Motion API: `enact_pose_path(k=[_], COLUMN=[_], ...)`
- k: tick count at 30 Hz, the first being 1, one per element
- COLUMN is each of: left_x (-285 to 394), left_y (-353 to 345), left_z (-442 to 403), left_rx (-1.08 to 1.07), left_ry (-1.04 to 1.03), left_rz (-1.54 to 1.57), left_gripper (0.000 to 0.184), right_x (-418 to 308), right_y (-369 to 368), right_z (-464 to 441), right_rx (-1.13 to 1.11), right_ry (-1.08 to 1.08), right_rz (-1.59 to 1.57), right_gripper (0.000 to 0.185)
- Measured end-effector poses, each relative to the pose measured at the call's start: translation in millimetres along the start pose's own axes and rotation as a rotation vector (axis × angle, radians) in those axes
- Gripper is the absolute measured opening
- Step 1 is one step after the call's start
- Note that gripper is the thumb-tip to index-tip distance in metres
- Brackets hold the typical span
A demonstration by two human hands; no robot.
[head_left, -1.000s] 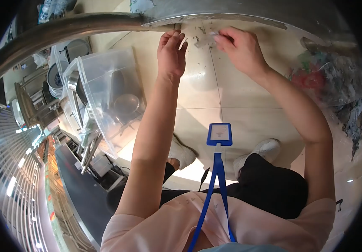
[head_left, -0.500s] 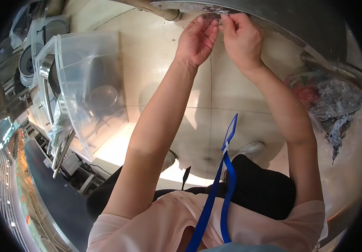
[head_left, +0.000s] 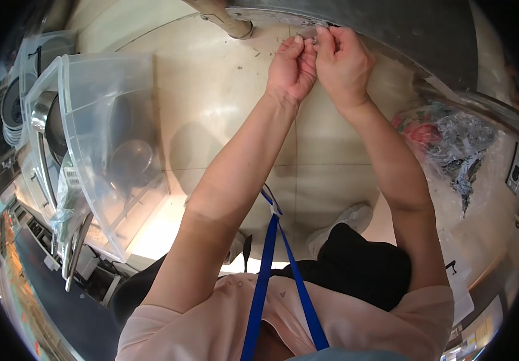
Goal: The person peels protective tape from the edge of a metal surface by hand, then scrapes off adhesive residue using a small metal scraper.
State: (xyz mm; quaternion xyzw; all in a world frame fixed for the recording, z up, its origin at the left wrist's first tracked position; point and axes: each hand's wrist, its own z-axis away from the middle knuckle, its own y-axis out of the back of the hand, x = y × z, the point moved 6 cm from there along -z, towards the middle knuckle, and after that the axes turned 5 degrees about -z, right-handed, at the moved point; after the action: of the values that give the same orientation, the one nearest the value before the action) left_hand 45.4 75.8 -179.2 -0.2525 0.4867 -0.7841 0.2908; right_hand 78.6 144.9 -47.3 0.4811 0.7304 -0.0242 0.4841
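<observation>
Floor [head_left: 223, 126] lies open between clear bin [head_left: 109, 132] and plastic bag [head_left: 473, 135]. Dark panel [head_left: 416, 42], scuffed along its edge, stands just beyond both hands. Right hand [head_left: 331, 43] is pinched at that edge, contents indiscernible; left hand [head_left: 304, 47] is curled beside it, grip undeterminable

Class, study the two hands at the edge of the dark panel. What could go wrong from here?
Fingers might get nicked: the left hand and right hand work bare, close to the ragged edge of the dark panel.

Small scraps lie loose on the tiled floor and could scatter or stick to shoes.

The blue lanyard hangs loose in front of the body and could catch if the person leans forward.
</observation>
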Motion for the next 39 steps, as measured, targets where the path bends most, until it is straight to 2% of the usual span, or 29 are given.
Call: enact_pose_path(k=[2, 6, 8, 9, 11, 14, 16, 19, 22, 25, 28, 31, 34, 37, 39], left_x=[-6.6, -14.2, -13.7, -10.7, 0.4, 15.6, 34.0, 51.2, 50.1, 35.8, 21.3, 16.5, 18.9, 24.6, 32.8], left_y=[-2.8, -10.4, -11.6, -11.6, -10.9, 6.7, 17.5, 8.2, -1.9, -6.0, 5.7, 35.1, 51.0, 54.9, 54.3], left_z=[1.1, 4.1, 8.4, 9.1, 10.0, 10.8, 20.1, 47.9, 69.6, 83.3, 93.5, 104.3, 117.5, 124.0, 127.0], left_rx=[-0.043, 0.047, 0.08, 0.03, -0.072, 0.105, 0.115, 0.152, 0.173, 0.176, 0.227, 0.294, 0.412, 0.39, 0.354], left_ry=[0.035, 0.067, 0.087, 0.093, 0.105, 0.084, -0.062, -0.203, -0.24, -0.203, -0.147, -0.123, -0.137, -0.168, -0.183], left_rz=[-0.032, 0.018, 0.029, 0.072, 0.157, 0.129, 0.097, -0.031, -0.215, -0.392, -0.439, -0.524, -0.515, -0.451, -0.429], left_gripper=[0.017, 0.019, 0.019, 0.02, 0.022, 0.014, 0.007, 0.004, 0.007, 0.009, 0.009, 0.007, 0.005, 0.003, 0.002], right_x=[-4.8, -16.0, -22.1, -25.1, -27.9, -25.2, -25.2, -15.8, 8.7, 21.6, 40.1, 61.7, 63.3, 77.5, 69.4], right_y=[-3.5, -7.9, -20.7, -28.2, -42.4, -48.4, -43.2, -33.7, -29.0, -8.7, 7.2, 29.6, 33.2, 8.7, 10.7], right_z=[-1.1, -4.1, -6.3, -5.7, -4.4, -0.6, -2.9, -0.9, 12.0, 22.3, 37.5, 45.7, 47.7, 59.0, 56.3], right_rx=[-0.008, -0.002, -0.098, -0.147, -0.18, -0.218, -0.208, -0.369, -0.323, -0.392, -0.325, -0.246, -0.376, -0.58, -0.562], right_ry=[0.092, 0.206, 0.246, 0.262, 0.255, 0.203, 0.165, -0.285, -0.48, -0.607, -0.716, -0.853, -0.842, -0.633, -0.436], right_rz=[0.005, 0.079, 0.154, 0.19, 0.195, 0.17, 0.067, -0.178, -0.467, -0.446, -0.739, -0.72, -0.575, -0.338, -0.244], right_gripper=[0.012, 0.009, 0.01, 0.01, 0.011, 0.01, 0.012, 0.019, 0.02, 0.017, 0.016, 0.014, 0.016, 0.016, 0.015])
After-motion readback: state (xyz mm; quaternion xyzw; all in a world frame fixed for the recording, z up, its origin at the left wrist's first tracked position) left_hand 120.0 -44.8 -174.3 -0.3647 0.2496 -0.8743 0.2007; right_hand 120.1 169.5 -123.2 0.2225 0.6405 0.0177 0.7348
